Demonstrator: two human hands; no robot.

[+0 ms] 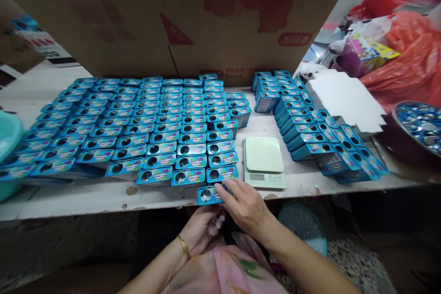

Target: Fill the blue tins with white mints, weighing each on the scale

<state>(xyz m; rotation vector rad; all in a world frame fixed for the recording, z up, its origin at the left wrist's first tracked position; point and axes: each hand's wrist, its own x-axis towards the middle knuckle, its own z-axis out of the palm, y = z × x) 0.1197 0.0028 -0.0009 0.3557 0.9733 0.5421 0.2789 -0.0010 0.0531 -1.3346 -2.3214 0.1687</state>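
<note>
My right hand (pixel 245 206) lies over the right end of a small blue tin box (pixel 208 195) at the table's front edge, fingers closed on it. The box has a round window showing white candies. My left hand (pixel 203 228), with a gold bangle on the wrist, is cupped just below the table edge, holding several small white candies in its curled fingers. Many identical blue boxes (pixel 138 124) lie in rows across the white table (pixel 86 195). A pale green digital scale (pixel 263 161) sits right of the held box.
A second group of blue boxes (pixel 303 119) lies at the right beside flat white card (pixel 344 96). A large cardboard sheet (pixel 179 14) stands behind. A teal basin (pixel 8 140) is at the left, a bowl of tins (pixel 418 126) and red bags (pixel 409 59) at the right.
</note>
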